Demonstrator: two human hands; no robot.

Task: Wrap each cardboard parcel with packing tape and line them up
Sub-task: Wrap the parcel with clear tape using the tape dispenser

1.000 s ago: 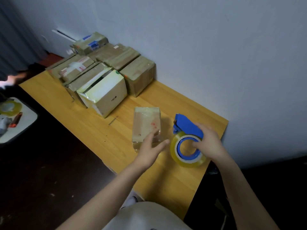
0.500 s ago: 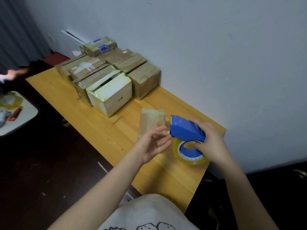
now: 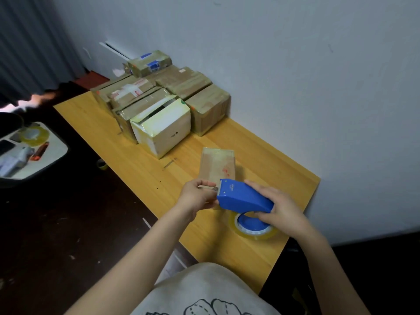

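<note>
The right hand (image 3: 284, 210) grips the tape dispenser (image 3: 243, 196), its mouth at the near end of the small parcel (image 3: 217, 164). The left hand (image 3: 196, 196) pinches that end, probably to steady it for taping. Wrapped parcels (image 3: 200, 87) stand beyond it.

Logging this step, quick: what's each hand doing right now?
Left hand: pinches what looks like the tape end, by the blue tape dispenser.
Right hand: grips the blue tape dispenser.
</note>
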